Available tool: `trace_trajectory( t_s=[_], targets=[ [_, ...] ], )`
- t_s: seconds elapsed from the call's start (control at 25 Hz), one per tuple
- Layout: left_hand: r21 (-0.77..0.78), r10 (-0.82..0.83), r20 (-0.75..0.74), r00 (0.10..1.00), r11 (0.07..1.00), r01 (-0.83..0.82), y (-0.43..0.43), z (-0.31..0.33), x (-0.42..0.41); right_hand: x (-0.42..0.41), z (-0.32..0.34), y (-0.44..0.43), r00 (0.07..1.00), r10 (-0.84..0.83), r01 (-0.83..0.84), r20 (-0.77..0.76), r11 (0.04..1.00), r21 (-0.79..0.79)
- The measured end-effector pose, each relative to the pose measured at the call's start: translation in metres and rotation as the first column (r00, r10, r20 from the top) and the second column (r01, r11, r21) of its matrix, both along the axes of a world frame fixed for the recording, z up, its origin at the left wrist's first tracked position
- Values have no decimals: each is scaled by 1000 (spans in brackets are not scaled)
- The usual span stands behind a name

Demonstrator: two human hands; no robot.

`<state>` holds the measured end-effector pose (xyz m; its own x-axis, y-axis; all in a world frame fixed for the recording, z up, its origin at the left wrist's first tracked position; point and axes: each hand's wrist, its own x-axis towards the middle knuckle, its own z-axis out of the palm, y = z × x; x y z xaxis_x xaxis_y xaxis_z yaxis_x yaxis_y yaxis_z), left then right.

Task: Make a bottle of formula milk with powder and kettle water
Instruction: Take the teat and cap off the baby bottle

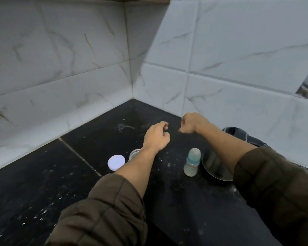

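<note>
Since bottle (192,162) stands upright, capped, mid-counter (43,174), it lies on near side of both hands, closer to right hand (192,124) than left hand (156,137). Farther, toward back corner: left loosely curled, empty; right fisted, holding nothing.

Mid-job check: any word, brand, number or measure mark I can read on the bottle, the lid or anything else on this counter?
No text is readable anywhere in this view.
Baby bottle: faint reddish mark low on its body, too blurred to read; no measure marks can be made out.
White lid: plain, no print shows.
Glass jar: mostly hidden; no label shows.
</note>
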<state>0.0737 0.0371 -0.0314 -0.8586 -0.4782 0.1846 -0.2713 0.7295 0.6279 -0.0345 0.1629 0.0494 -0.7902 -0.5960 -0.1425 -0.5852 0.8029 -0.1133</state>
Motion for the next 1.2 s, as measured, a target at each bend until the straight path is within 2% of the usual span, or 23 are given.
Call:
trace_trajectory(
  t_s=[0.12, 0.2, 0.32, 0.6, 0.84, 1.0, 1.2],
  targets=[
    [33, -55, 76, 996, 998, 53, 20, -4, -10, 7, 0, 23, 994, 39, -56, 103, 984, 169],
    [83, -76, 120, 990, 994, 66, 31, -13, -12, 13, -6, 36, 993, 47, -76, 112, 962, 264],
    [157, -128, 182, 975, 983, 99, 42, -28, -12, 19, -24, 49, 990, 32, -72, 138, 951, 299],
    [290, -257, 246, 935, 940, 182, 53, -55, -2, 25, -43, 55, 993, 22, -47, 116, 976, 212],
    [383, -230, 125, 965, 909, 167, 49, -59, 4, 27, -26, 39, 983, 6, -14, 182, 999, 46],
    [427, -178, 41, 983, 893, 143, 45, -55, 7, 31, -22, 32, 982, -13, 11, 190, 1000, 16],
    [452, -159, 14, 987, 882, 135, 43, -53, 8, 34, -19, 29, 995, 42, -43, 93, 999, 12]
  ],
)
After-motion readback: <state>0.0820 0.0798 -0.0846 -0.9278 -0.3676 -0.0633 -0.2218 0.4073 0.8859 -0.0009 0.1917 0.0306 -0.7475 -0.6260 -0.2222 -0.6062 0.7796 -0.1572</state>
